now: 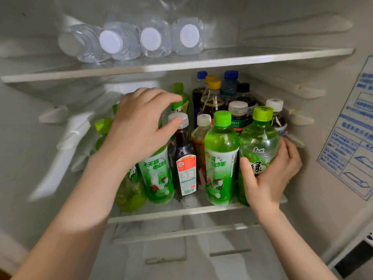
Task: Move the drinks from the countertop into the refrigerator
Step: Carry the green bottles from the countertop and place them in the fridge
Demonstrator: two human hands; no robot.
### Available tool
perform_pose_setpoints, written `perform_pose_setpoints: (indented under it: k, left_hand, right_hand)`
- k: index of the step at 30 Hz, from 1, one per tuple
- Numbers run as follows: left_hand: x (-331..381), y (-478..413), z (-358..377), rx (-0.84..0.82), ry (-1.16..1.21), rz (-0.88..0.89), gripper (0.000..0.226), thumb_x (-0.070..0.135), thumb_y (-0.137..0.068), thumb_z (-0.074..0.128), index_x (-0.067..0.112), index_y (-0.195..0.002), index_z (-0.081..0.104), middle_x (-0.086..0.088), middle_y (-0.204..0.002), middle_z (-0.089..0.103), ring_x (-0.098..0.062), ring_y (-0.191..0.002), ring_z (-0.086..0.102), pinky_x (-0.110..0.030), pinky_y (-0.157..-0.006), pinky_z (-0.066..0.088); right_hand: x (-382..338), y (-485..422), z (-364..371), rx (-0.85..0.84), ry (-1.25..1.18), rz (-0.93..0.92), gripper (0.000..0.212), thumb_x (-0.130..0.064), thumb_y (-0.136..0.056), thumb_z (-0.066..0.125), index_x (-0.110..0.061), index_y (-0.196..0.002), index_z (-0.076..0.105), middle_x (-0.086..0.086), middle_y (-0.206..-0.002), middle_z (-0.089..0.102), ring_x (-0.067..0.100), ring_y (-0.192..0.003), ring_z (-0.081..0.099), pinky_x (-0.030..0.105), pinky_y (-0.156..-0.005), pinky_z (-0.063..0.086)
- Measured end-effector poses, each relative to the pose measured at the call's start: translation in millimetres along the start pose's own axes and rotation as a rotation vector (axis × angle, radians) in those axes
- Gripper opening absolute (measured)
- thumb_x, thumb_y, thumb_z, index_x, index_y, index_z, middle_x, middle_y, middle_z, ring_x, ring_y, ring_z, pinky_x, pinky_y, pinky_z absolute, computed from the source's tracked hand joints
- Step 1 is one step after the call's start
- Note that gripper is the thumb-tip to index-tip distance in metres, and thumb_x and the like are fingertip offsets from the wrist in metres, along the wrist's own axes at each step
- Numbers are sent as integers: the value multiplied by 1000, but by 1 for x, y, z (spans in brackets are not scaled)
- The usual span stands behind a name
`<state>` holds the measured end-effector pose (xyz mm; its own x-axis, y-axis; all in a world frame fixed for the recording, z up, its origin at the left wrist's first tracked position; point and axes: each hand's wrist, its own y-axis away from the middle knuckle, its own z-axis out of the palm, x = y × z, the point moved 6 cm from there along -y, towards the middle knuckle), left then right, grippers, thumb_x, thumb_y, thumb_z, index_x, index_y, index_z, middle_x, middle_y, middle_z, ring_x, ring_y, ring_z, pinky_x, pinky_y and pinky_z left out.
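I look into an open refrigerator. Its middle shelf (181, 214) is crowded with several upright drink bottles. My right hand (270, 174) grips a green tea bottle (258, 138) with a lime cap at the shelf's front right. Beside it stands another green bottle (221, 158) with a green cap. My left hand (139, 126) reaches over the left bottles with fingers spread, covering the top of a green bottle (157, 176); its thumb touches the white cap of a dark bottle (184, 158). Whether it holds anything is hidden.
Several clear water bottles (131, 40) lie on their sides on the upper shelf (262, 56). Dark soda and blue-capped bottles (214, 98) fill the back of the middle shelf. A drawer front (181, 245) sits below. A blue-printed sticker (351, 142) covers the right wall.
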<state>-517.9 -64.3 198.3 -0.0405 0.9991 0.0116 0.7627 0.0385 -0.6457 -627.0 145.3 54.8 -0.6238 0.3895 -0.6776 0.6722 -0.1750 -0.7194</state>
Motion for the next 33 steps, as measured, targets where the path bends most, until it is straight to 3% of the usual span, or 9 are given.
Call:
perform_pose_setpoints:
  k: [3, 8, 14, 17, 20, 22, 24, 29, 33]
  left_hand:
    - [-4, -13, 8, -119, 21, 24, 45, 45, -88, 55, 26, -129, 56, 2, -127, 58, -23, -118, 51, -39, -101, 38]
    - [-17, -28, 12, -208, 88, -27, 46, 47, -86, 55, 33, -130, 52, 11, -126, 57, -13, -113, 53, -29, -91, 42]
    - [-33, -33, 19, -375, 159, -134, 43, 49, -87, 54, 38, -128, 51, 14, -122, 58, -6, -109, 54, -22, -84, 41]
    - [-39, -34, 22, -399, 201, -179, 40, 46, -88, 56, 36, -126, 54, 14, -119, 60, -3, -106, 56, -9, -74, 34]
    - [-50, -33, 19, -368, 277, -256, 33, 48, -88, 55, 38, -120, 58, 15, -113, 61, -5, -104, 56, -18, -83, 39]
    - [-60, -34, 15, -294, 298, -302, 23, 52, -90, 50, 42, -108, 61, 21, -99, 61, -3, -91, 56, -21, -75, 40]
    - [-68, -33, 11, -223, 274, -331, 23, 53, -92, 46, 38, -98, 63, 20, -83, 60, -1, -75, 54, -20, -64, 38]
    - [-83, -29, 10, -306, 167, -361, 33, 53, -91, 48, 25, -90, 66, -1, -88, 67, -16, -77, 60, -27, -67, 43]
    - [-80, -28, 4, -373, 107, -337, 31, 51, -92, 48, 26, -83, 64, 3, -89, 67, -3, -65, 52, -25, -58, 38]
  right_hand:
    - [-6, -1, -6, 17, -1, -33, 86, -52, -75, 53, 6, -136, 36, 26, -135, 37, 26, -125, 29, 19, -109, 15]
    - [-45, -20, -23, 97, -56, -197, 56, -32, -86, 52, 3, -130, 46, 18, -134, 38, 23, -127, 31, 28, -110, 21]
    - [-97, -68, -19, -40, 31, -377, 28, -23, -88, 54, -9, -109, 66, 7, -112, 61, 22, -110, 52, 14, -94, 27]
    - [-110, -84, -8, -129, 97, -428, 25, -23, -88, 56, -8, -104, 68, 8, -101, 65, 28, -97, 57, 23, -82, 34]
    - [-114, -91, 5, -227, 157, -430, 24, -28, -88, 56, -12, -102, 68, 6, -95, 66, 27, -91, 57, 31, -76, 39]
    - [-110, -91, 15, -297, 213, -414, 25, -34, -90, 54, -17, -99, 69, 0, -87, 65, 21, -83, 57, 31, -65, 41]
    - [-108, -88, 19, -280, 304, -438, 31, -39, -91, 48, -18, -89, 71, -4, -67, 56, 17, -66, 49, 26, -51, 28]
    - [-109, -86, 18, -253, 361, -430, 41, -40, -89, 44, -14, -67, 68, -3, -50, 41, 18, -52, 36, 15, -49, 13]
    - [-107, -85, 18, -269, 362, -433, 41, -39, -90, 44, -15, -64, 66, -4, -48, 38, 18, -50, 36, 16, -48, 14]
